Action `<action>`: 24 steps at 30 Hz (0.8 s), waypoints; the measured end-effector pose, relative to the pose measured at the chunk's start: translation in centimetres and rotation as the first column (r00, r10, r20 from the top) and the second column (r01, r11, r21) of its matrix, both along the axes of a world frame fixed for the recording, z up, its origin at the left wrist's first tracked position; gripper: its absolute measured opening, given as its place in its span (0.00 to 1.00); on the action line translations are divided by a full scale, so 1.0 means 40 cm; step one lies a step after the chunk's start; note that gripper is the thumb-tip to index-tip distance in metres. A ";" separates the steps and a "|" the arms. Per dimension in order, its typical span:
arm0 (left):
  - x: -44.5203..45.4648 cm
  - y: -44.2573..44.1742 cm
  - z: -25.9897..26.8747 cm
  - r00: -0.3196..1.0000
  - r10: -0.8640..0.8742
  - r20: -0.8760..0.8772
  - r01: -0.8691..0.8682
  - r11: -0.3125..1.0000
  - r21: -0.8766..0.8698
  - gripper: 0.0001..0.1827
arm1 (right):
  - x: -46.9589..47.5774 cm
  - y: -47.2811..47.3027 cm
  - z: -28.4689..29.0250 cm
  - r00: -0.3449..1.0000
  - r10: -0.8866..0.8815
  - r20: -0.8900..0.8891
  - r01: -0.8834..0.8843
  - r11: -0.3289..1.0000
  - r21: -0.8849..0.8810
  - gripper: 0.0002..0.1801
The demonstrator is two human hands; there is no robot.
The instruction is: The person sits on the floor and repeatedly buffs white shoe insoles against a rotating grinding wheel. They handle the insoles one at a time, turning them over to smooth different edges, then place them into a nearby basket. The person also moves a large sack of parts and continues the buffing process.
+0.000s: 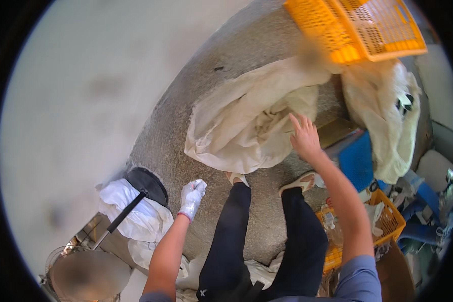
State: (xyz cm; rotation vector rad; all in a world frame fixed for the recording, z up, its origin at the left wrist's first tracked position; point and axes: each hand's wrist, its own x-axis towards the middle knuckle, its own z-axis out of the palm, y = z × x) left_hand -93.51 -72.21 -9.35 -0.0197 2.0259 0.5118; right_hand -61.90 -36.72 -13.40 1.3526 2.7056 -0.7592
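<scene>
My left hand, in a white glove with a red cuff, hangs over the floor left of my legs. Its fingers are curled in, and nothing shows between them. My bare right hand is held out over the right side of a large off-white woven sack, fingers apart and holding nothing. Whether the fingertips touch the cloth cannot be told. The sack lies slack and crumpled on the floor just in front of my sandals, its mouth spread wide.
Stacked orange plastic crates stand at top right, beside another off-white sack. A blue plastic container and an orange crate holding bottles sit to my right. At left are a pedestal fan and white bags.
</scene>
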 end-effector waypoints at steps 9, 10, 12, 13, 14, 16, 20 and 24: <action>-0.111 -0.239 -0.201 0.988 0.059 -0.141 -0.068 0.996 -0.055 0.22 | -0.507 0.365 -0.326 0.835 0.380 0.398 -0.379 0.922 -0.085 0.51; -0.102 -0.223 -0.203 0.988 0.057 -0.143 -0.060 0.998 -0.022 0.23 | -0.482 0.333 -0.355 0.792 0.445 0.418 -0.407 0.895 -0.182 0.48; -0.083 -0.153 -0.190 0.990 0.043 -0.132 -0.044 0.999 -0.008 0.23 | -0.406 0.240 -0.379 0.708 0.576 0.409 -0.450 0.814 -0.367 0.36; -0.070 -0.102 -0.170 0.987 -0.029 -0.158 0.040 0.997 0.068 0.23 | -0.356 0.184 -0.364 0.645 0.631 0.431 -0.434 0.767 -0.473 0.28; -0.060 -0.040 -0.141 0.981 -0.082 -0.174 0.101 0.990 0.104 0.22 | -0.303 0.110 -0.327 0.567 0.618 0.545 -0.400 0.785 -0.473 0.13; -0.055 0.108 -0.058 0.958 -0.244 -0.154 0.268 0.949 0.164 0.24 | -0.195 0.011 -0.167 0.340 0.819 0.462 -0.682 0.552 -0.478 0.10; -0.019 0.453 0.180 0.592 -0.645 -0.483 0.805 0.492 0.331 0.32 | -0.126 -0.042 0.327 0.162 0.961 0.225 -0.859 0.250 -0.448 0.04; 0.085 0.766 0.468 0.308 -0.352 -0.884 0.878 -0.253 0.407 0.35 | -0.191 0.009 0.895 0.095 0.991 0.097 -0.982 0.109 -0.153 0.05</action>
